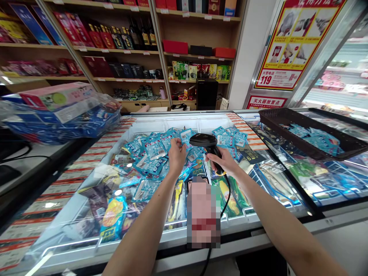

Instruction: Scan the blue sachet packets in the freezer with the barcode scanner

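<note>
My right hand [222, 159] is wrapped round the handle of a black barcode scanner [203, 140], its cord running down toward the freezer's front edge. The scanner's head points left, over a blue packet [186, 136] with a barcode on it. My left hand [177, 153] pinches the edge of that packet between curled fingertips, partly hidden. A heap of similar blue packets [155, 149] lies on the glass left of my hands. More blue packets [230, 138] lie to the right, beyond the scanner.
A pixelated phone [202, 211] lies at the glass's near edge. The chest freezer's glass [71, 207] covers bagged frozen food. At right stands a dark basket [310, 143] holding blue packets; at left, plastic-wrapped boxes [63, 111]. Stocked shelves [120, 50] line the back.
</note>
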Available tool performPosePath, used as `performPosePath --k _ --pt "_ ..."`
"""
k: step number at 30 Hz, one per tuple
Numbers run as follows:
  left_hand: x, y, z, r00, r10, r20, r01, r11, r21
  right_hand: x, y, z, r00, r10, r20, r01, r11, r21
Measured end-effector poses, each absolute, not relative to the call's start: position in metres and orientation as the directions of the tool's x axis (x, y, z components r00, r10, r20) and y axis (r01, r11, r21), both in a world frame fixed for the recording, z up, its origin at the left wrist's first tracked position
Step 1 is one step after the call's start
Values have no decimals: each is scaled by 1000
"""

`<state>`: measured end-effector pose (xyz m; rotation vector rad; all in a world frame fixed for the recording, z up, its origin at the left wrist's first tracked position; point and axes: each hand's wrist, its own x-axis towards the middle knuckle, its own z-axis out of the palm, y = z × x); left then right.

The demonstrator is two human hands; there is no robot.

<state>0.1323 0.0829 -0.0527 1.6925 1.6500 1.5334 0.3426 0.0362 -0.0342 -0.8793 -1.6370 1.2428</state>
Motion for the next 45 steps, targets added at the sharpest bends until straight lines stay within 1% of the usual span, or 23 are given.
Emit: performPosePath --k 10,12,16,19,22,25,27,29,33,36,39,45 --pt "133 83 -52 -242 859 450 524 -275 806 343 34 -29 -358 906 225 -3 240 -971" --pt "133 84 -52 -256 858 446 522 -265 811 345 35 -26 -317 922 221 -12 230 -973" --pt "132 85 -50 -271 863 427 554 -224 802 358 40 -20 -165 961 221 -49 216 -975" --pt "129 86 -46 -235 841 487 679 -217 702 372 46 -20 -82 973 216 -45 213 -976" --pt "127 87 -44 -146 791 595 818 -242 522 384 52 -22 -10 982 186 -28 186 -982" --pt "126 86 -43 -83 769 634 915 -193 354 392 57 -25 34 987 157 -31 158 -987" --pt "127 84 -42 -86 756 649 949 -135 284 396 59 -26 50 987 155 -27 157 -987" --pt "129 81 -41 -77 741 667 960 -126 250 398 60 -26 54 986 158 -10 159 -987" --pt "138 77 -37 76 756 650 933 -284 222 402 60 -26 59 983 174 -15 175 -984" --pt "149 80 -36 252 763 595 877 -440 193 404 64 -31 85 981 174 -14 176 -984" --pt "163 87 -36 410 742 531 806 -567 170 407 70 -37 118 979 165 -30 170 -985" --pt "199 106 -40 615 697 369 703 -696 144 414 77 -42 127 971 204 -17 208 -978"
